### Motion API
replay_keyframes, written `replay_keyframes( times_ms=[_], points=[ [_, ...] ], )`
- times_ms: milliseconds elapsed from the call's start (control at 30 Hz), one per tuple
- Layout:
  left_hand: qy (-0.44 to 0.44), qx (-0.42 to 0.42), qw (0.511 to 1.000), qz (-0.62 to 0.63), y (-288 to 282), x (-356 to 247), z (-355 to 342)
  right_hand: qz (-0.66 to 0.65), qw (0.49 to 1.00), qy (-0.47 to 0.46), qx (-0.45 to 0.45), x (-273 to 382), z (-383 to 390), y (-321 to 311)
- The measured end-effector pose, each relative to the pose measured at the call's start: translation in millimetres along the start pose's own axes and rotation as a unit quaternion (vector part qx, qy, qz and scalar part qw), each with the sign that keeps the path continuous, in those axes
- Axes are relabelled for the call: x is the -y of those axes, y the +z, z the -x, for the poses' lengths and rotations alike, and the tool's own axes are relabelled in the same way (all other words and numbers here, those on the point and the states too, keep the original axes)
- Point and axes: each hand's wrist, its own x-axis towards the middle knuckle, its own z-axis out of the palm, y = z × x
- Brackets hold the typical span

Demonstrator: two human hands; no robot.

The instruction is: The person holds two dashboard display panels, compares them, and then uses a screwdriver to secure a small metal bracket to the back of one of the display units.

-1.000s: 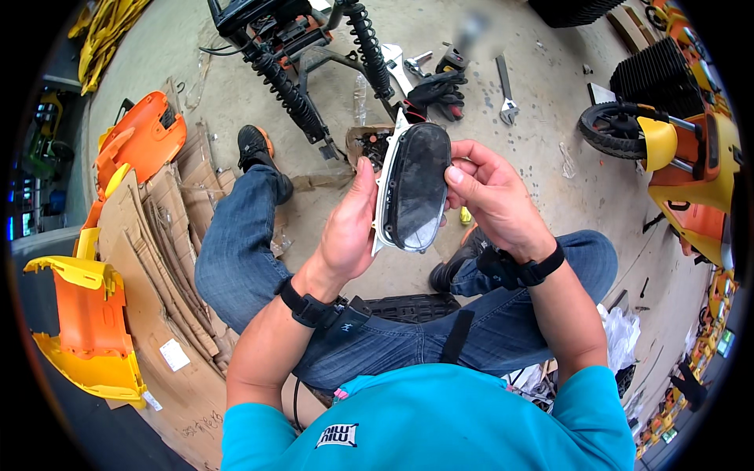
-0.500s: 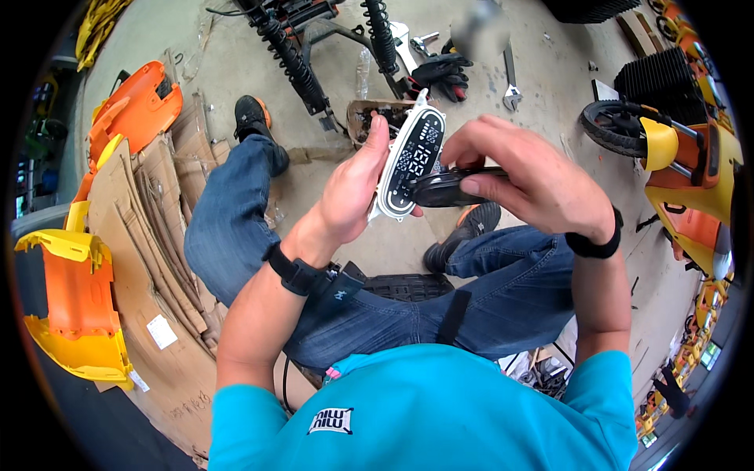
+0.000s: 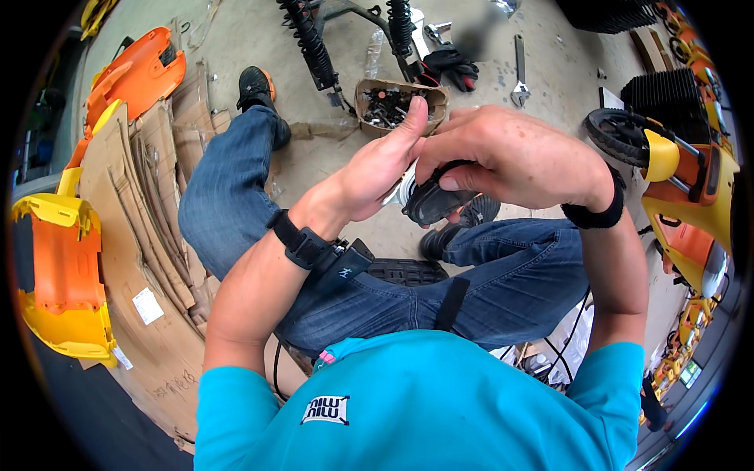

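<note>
Head view: both hands hold a black-and-white display unit above the lap. The left hand grasps its edge, and the right hand is clenched over its black back. Likely inspecting; turning it needs a steady grip.

A black, rounded instrument housing with a white rim is sitting tilted at centre frame, mostly covered, its white edge showing toward nine o'clock.

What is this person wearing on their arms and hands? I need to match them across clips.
Both hands are bare, no gloves. The left hand has a black wrist strap carrying a small black box; the right hand has a plain black wristband. Short teal sleeves leave the forearms uncovered.
</note>
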Motion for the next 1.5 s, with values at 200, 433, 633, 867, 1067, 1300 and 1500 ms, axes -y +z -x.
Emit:
replay_keyframes(
  times_ms=[200,433,633,867,1067,1300,1500],
  points=[
    [0.046,0.029,0.999,0.001,-11,-1,5,-0.23,0.949,0.142,-0.164,8,14,-10],
    [0.144,-0.109,0.979,0.098,8,-5,-1,-0.577,0.644,0.205,-0.458,-10,22,54],
    [0.132,-0.083,0.986,0.065,1,0,-1,-0.575,0.634,0.19,-0.482,-13,12,68],
    [0.116,-0.078,0.989,0.054,6,0,0,-0.512,0.684,0.192,-0.482,-22,12,75],
    [0.114,-0.076,0.989,0.059,10,-3,2,-0.467,0.708,0.218,-0.482,-24,12,80],
    [0.101,-0.076,0.991,0.045,2,5,2,-0.468,0.701,0.239,-0.483,-20,10,82],
    [0.085,-0.111,0.99,-0.026,8,-1,8,-0.463,0.716,0.24,-0.465,-23,12,83]
  ],
)
